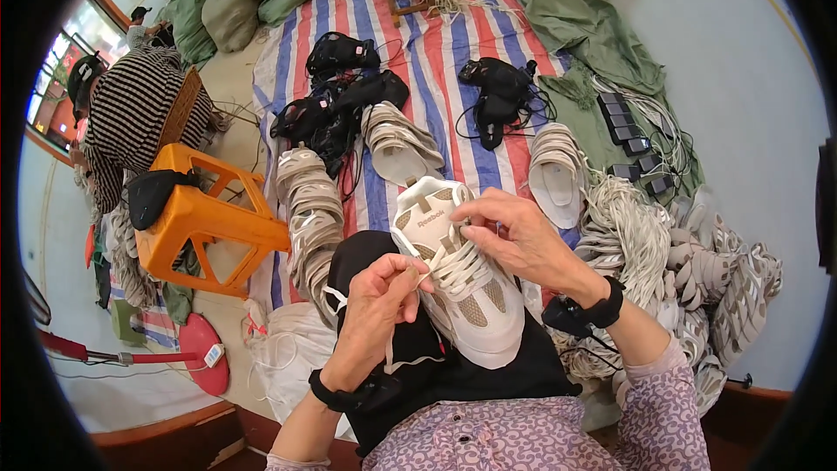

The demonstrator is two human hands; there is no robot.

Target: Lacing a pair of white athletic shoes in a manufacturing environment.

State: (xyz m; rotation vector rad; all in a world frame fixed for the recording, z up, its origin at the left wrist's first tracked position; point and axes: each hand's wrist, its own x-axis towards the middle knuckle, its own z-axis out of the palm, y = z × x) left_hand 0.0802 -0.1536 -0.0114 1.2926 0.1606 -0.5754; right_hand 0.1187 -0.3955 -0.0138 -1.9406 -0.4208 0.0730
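On my black-clad lap rests a cream and tan sneaker, its toe toward me and its tongue pointing away. A pale shoelace criss-crosses its upper part. My left hand is at the left side of the lacing, thumb and forefinger pinched on a shoelace whose loose length hangs below. My right hand reaches over from the right, its fingertips closed at the upper eyelets beside the tongue. They seem to grip the shoelace there, partly hidden by the fingers. Dark bands circle both wrists.
Stacked shoe uppers stand on the striped sheet, with another stack at right. Bundled laces lie near my right arm. Black bags lie ahead. An orange stool stands left, near a person in stripes.
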